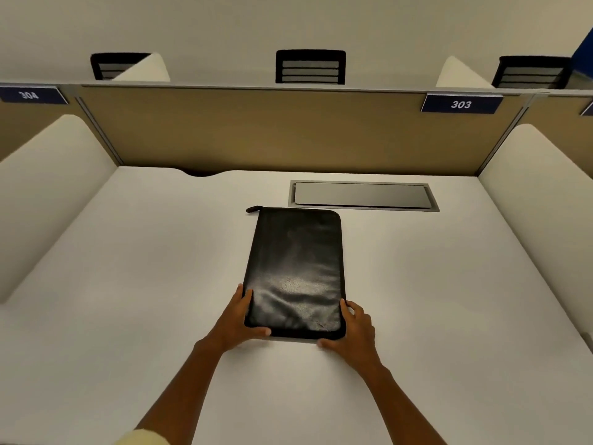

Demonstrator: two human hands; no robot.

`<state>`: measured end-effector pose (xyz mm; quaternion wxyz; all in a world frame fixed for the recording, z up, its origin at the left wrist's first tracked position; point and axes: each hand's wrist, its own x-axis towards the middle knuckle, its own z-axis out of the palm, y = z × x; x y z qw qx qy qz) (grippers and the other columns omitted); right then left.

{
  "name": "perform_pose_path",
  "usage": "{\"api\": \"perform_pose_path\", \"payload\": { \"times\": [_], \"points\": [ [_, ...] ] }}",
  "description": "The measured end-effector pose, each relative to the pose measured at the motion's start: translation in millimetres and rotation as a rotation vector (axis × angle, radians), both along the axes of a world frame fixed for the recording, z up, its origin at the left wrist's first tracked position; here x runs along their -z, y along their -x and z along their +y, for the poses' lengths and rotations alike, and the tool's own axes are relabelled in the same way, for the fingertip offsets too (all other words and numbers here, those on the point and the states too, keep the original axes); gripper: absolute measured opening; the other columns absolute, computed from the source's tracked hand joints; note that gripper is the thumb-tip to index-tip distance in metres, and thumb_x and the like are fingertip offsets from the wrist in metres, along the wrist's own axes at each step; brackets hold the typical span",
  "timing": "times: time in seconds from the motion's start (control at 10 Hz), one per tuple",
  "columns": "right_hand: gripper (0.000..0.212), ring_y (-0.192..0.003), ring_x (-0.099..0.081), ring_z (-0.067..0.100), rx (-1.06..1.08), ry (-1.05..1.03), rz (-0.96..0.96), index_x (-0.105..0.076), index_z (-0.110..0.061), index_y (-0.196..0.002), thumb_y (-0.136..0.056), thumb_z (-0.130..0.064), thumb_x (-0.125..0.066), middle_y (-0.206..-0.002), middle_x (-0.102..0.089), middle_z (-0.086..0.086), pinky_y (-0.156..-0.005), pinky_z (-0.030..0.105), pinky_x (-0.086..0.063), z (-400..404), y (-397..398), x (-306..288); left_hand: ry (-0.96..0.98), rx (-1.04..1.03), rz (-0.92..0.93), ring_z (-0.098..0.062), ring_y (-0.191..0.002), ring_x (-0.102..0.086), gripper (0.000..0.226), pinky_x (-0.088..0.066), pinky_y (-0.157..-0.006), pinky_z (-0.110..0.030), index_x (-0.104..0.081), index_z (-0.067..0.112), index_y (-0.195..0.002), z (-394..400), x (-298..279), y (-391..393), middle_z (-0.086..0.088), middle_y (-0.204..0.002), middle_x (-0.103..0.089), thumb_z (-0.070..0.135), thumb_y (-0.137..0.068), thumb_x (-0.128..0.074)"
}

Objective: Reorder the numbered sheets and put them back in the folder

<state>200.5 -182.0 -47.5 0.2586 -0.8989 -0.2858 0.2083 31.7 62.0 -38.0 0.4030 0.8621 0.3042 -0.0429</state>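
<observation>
Behind the folder (pixel 293 271) both hands (pixel 239 319) grip lies a cable hatch (pixel 362 194).

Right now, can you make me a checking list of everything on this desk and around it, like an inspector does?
Surface: white desk, with a closed grey cable hatch set in near the back.
Job's things: black zip folder, closed, lying flat; zip pull at its far left corner. No numbered sheets seen.
Clutter: nothing seen.
Hands: left hand grips the folder's near left corner; right hand grips its near right corner.
Cables: nothing seen.
Surroundings: tan divider panel behind the desk, signs 303 and 304, three black chair backs beyond.
</observation>
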Motion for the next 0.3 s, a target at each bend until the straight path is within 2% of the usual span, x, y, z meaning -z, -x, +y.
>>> {"api": "perform_pose_path", "payload": {
  "times": [0.1, 0.2, 0.3],
  "points": [
    [0.130, -0.135, -0.042, 0.028, 0.095, -0.026, -0.110, -0.038, -0.021, -0.152, -0.055, -0.106, -0.024, -0.153, -0.042, 0.005, -0.107, 0.047, -0.041, -2, 7, -1, -0.126, -0.079, -0.030, -0.024, -0.152, -0.002, 0.108, -0.015, -0.120, -0.040, -0.007, 0.016, -0.157, -4, -14, 3, -0.003, -0.165, 0.005, 0.074, -0.077, -0.052],
    [0.110, -0.138, -0.044, 0.035, 0.174, -0.089, -0.218, -0.046, -0.020, -0.149, -0.073, -0.095, -0.019, -0.153, -0.045, 0.010, -0.109, 0.056, -0.036, 1, 16, -8, -0.338, -0.126, -0.033, -0.025, -0.152, 0.001, 0.121, -0.009, -0.121, -0.046, -0.011, 0.016, -0.157, 2, -18, 9, -0.003, -0.164, 0.005, 0.097, -0.067, -0.008],
    [0.095, -0.145, -0.036, 0.038, 0.128, -0.115, -0.318, -0.043, -0.021, -0.151, -0.085, -0.085, -0.020, -0.158, -0.039, 0.011, -0.112, 0.061, -0.030, 12, 21, -21, -0.483, -0.104, -0.085, -0.023, -0.151, 0.005, 0.111, -0.006, -0.120, -0.050, -0.012, 0.019, -0.157, 2, -23, 10, 0.000, -0.162, 0.007, 0.091, -0.074, -0.001]
  ]
}}
